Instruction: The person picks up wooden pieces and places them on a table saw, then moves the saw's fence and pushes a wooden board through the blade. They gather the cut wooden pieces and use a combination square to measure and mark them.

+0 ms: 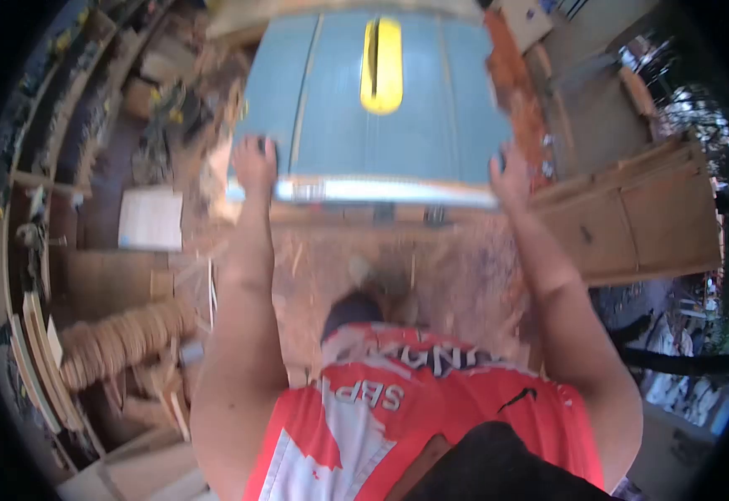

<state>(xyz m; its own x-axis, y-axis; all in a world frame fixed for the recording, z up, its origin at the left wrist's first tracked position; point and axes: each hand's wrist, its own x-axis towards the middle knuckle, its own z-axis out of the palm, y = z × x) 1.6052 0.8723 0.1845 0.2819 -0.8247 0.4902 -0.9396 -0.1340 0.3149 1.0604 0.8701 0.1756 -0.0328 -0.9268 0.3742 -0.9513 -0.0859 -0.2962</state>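
A grey-blue saw table with a yellow insert and a dark slot in it stands ahead of me. My left hand rests at the table's front left corner, over the pale front rail, its fingers bent over something dark and blurred. On the front right corner lies my right hand, also with bent fingers around a small dark thing. Motion blur hides what either hand grips. Both arms are stretched forward.
Wooden shelves with small items line the left side. Stacked curved wood pieces lie at the lower left, below a white board. A brown wooden box stands at the right. Scraps cover the floor.
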